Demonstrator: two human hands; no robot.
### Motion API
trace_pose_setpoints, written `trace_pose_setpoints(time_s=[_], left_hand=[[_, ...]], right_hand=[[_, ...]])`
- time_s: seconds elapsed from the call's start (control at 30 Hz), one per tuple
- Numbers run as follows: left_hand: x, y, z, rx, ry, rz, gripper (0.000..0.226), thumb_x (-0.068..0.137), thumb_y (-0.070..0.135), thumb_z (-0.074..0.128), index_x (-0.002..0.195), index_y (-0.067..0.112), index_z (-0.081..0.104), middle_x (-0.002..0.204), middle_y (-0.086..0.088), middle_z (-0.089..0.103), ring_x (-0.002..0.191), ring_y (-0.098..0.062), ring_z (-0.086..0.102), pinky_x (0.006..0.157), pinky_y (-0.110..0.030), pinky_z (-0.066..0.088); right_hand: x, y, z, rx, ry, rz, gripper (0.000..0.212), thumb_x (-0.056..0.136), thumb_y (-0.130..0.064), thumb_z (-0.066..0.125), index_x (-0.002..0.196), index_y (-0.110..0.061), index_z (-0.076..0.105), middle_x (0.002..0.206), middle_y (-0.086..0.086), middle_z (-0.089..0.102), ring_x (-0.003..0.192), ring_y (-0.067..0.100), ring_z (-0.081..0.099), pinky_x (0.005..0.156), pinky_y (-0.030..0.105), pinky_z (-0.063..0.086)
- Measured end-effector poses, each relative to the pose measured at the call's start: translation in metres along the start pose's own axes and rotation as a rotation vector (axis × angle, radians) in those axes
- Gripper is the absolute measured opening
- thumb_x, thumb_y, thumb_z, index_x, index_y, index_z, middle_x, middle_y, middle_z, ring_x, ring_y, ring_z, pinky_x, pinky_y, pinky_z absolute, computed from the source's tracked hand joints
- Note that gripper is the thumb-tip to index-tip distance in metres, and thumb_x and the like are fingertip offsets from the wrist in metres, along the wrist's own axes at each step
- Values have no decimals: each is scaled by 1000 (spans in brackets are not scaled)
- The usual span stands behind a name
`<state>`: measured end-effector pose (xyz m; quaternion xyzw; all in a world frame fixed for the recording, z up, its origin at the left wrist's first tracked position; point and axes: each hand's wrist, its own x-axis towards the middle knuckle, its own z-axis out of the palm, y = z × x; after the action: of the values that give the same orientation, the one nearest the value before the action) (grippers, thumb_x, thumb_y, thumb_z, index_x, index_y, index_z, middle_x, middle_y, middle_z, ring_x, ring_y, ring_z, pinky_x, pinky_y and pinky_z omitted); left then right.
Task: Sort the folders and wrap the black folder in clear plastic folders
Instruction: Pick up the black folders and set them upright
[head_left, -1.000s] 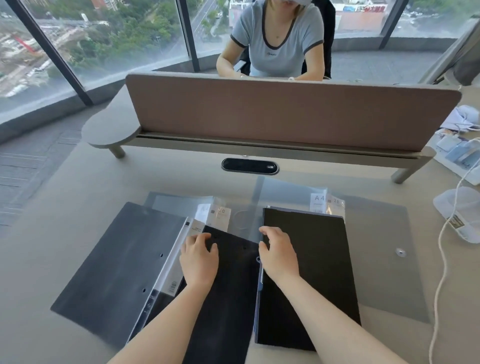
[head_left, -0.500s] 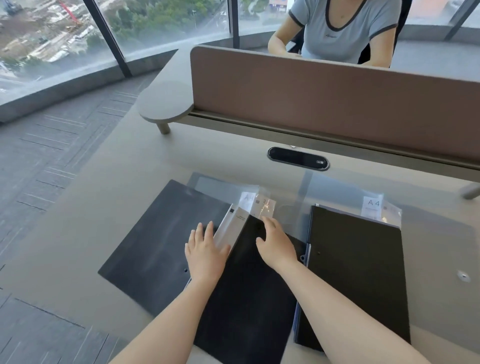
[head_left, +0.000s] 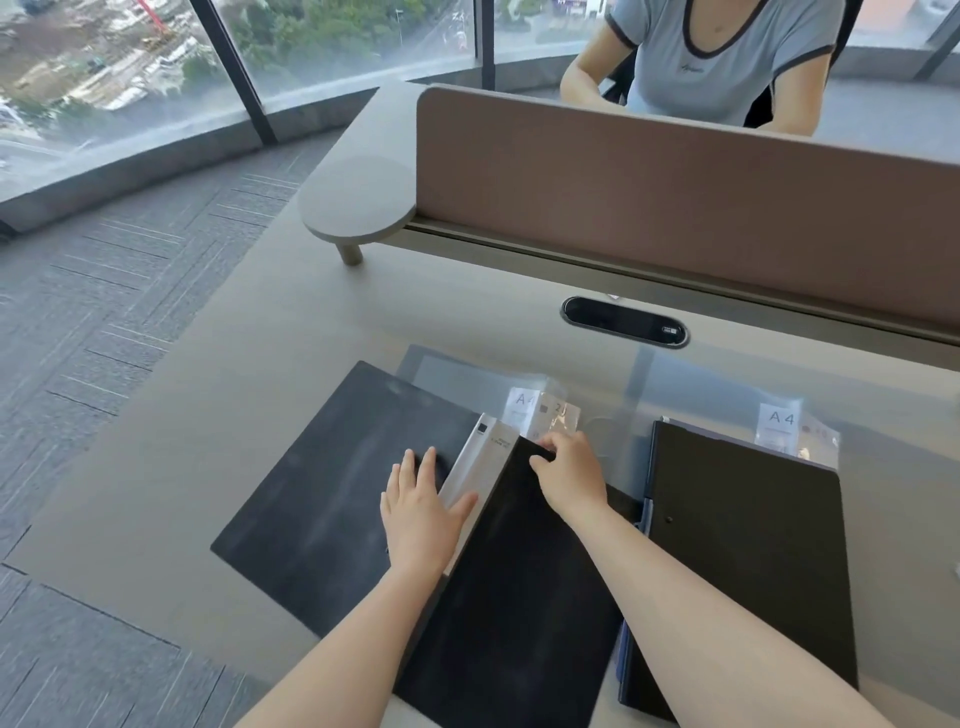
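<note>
**On the counter: an open black folder under both hands**

On the counter (head_left: 249, 395), the left hand (head_left: 418, 512) lies flat on the open black folder (head_left: 343, 499). The right hand (head_left: 569, 475) pinches its raised cover's top edge. Clear plastic folders (head_left: 675, 384) lie underneath.

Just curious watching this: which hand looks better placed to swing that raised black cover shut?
Probably the right hand: it already grips the raised cover at its top corner. The left hand lies flat on the other cover.
</note>
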<state>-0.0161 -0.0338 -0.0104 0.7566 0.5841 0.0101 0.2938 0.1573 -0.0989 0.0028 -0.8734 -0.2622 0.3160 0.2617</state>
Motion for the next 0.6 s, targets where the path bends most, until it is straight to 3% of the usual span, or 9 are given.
trace_pose_setpoints(time_s=[0.1, 0.27, 0.4, 0.6], left_hand=[[-1, 3, -11, -78, 30, 8, 80, 87, 51, 63, 154, 25, 27, 165, -3, 18, 152, -24, 12, 124, -44, 13], [0, 14, -48, -217, 93, 72, 85, 84, 51, 67, 154, 26, 27, 164, 0, 22, 151, -20, 15, 123, -45, 19], [1, 30, -90, -313, 88, 135, 86, 81, 51, 70, 153, 26, 30, 158, 4, 34, 145, -16, 26, 118, -44, 31], [-17, 57, -159, -370, 117, 277, 67, 81, 42, 74, 142, 33, 48, 126, 11, 62, 109, -10, 59, 84, -21, 47]], right_hand=[[0, -10, -1, 75, 41, -34, 14, 92, -22, 60, 101, -15, 67, 118, 3, 58, 98, 19, 59, 81, 30, 45], [-10, -43, -16, 229, 56, -156, 10, 95, -22, 56, 98, -20, 65, 98, -10, 62, 94, 12, 57, 78, 26, 40], [-23, -77, -34, 373, 53, -252, 10, 97, -21, 54, 92, -24, 62, 91, -9, 64, 90, 12, 58, 79, 27, 45], [-52, -122, -60, 633, 26, -379, 14, 95, -18, 56, 84, -24, 63, 81, -6, 67, 79, 12, 61, 72, 30, 52]])
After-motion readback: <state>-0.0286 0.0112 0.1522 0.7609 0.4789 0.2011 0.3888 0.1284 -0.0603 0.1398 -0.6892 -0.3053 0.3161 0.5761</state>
